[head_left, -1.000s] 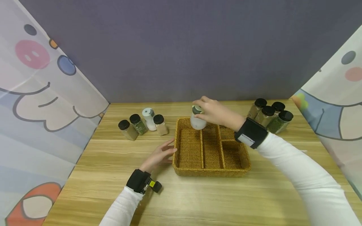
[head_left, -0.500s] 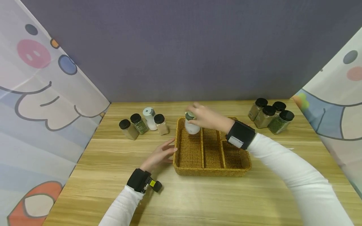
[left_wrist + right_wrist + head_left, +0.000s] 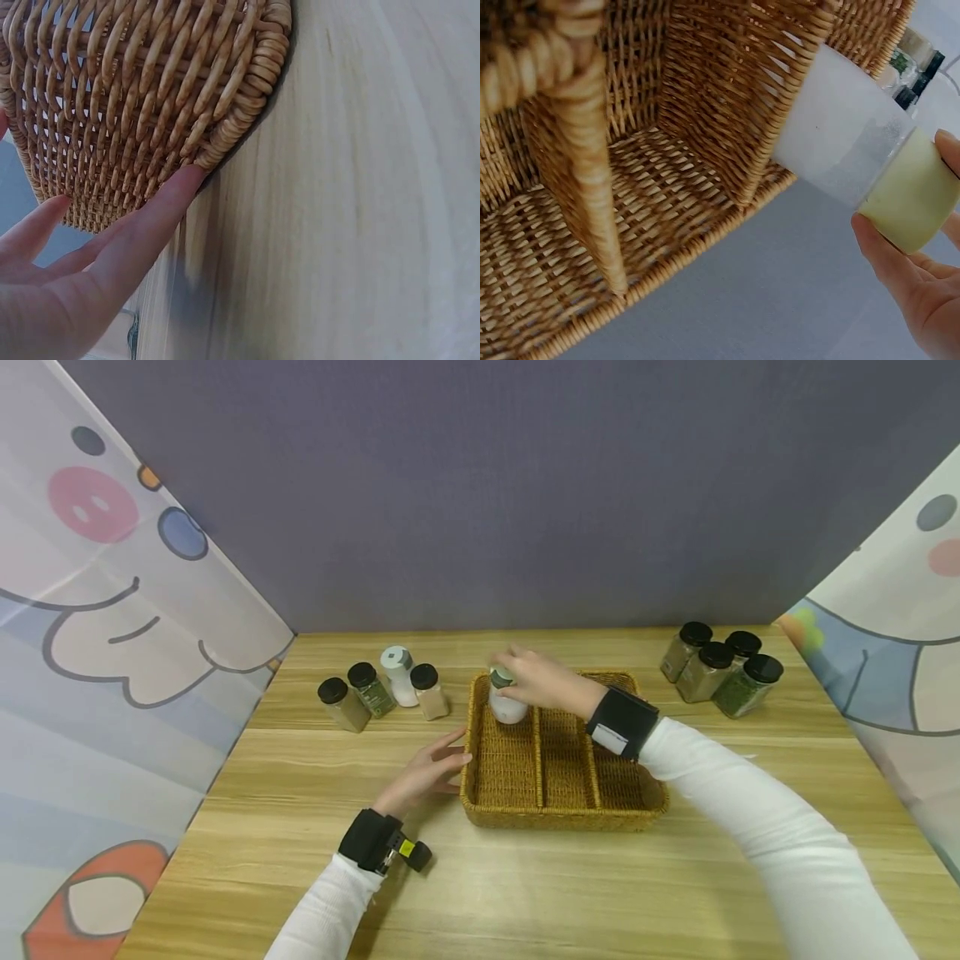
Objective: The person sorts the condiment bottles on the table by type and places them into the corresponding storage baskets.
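Note:
A brown woven basket (image 3: 558, 819) with several compartments lies on the wooden table. My right hand (image 3: 542, 681) grips a white bottle (image 3: 508, 710) by its green cap, within the back part of the long left compartment. In the right wrist view, thumb and fingers pinch the pale green cap (image 3: 913, 191), and the lower part of the bottle is hidden behind a basket divider. Whether its base touches the basket floor I cannot tell. My left hand (image 3: 422, 777) rests against the basket's left side; in the left wrist view its extended fingers touch the wicker wall (image 3: 142, 97).
Left of the basket stand several containers: a beige spice jar (image 3: 344, 706), a green herb jar (image 3: 372, 690), a white bottle (image 3: 401, 677) and another black-lidded jar (image 3: 431, 693). Several black-lidded jars (image 3: 705, 673) cluster at the back right. A grey partition (image 3: 487, 510) rises behind the table.
My right hand has carried the white bottle left from above the basket's back, then lower and slightly nearer into the left compartment. The left hand has stayed at the basket's side.

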Tool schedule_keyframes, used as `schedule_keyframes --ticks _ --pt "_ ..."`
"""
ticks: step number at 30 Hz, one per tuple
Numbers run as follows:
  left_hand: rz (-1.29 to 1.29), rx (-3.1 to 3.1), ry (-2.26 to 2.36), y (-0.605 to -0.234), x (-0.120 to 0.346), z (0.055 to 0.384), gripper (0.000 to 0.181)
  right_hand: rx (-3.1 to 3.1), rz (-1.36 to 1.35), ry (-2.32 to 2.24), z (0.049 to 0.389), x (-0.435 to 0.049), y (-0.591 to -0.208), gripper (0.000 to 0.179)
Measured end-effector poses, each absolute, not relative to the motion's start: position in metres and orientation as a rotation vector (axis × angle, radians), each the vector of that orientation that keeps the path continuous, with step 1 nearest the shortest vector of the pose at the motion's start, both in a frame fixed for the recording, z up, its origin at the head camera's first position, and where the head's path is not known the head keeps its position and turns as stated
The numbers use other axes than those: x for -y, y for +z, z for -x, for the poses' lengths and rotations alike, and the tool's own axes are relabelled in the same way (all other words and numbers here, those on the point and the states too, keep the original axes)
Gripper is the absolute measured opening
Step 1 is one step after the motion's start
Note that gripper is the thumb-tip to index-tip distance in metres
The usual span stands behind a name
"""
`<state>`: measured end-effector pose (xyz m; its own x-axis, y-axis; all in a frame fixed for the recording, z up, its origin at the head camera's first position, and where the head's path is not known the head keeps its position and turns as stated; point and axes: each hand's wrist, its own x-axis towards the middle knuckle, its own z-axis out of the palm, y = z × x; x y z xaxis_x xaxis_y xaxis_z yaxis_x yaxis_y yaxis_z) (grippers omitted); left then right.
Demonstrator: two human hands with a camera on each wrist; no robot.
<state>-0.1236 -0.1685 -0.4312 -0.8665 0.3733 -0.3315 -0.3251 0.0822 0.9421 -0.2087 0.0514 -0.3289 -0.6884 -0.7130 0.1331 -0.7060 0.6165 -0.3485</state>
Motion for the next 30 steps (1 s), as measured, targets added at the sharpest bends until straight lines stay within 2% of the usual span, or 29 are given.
schedule_keyframes --ticks 6,30 --pt "-0.030 -1.872 1.858 -0.442 0.170 0.126 0.064 -2.802 1.215 -0.609 0.211 -0.051 -0.336 0.048" --pt "-0.030 -1.867 1.877 -0.442 0.170 0.125 0.069 -2.765 1.228 -0.588 0.211 -0.042 -0.348 0.048"
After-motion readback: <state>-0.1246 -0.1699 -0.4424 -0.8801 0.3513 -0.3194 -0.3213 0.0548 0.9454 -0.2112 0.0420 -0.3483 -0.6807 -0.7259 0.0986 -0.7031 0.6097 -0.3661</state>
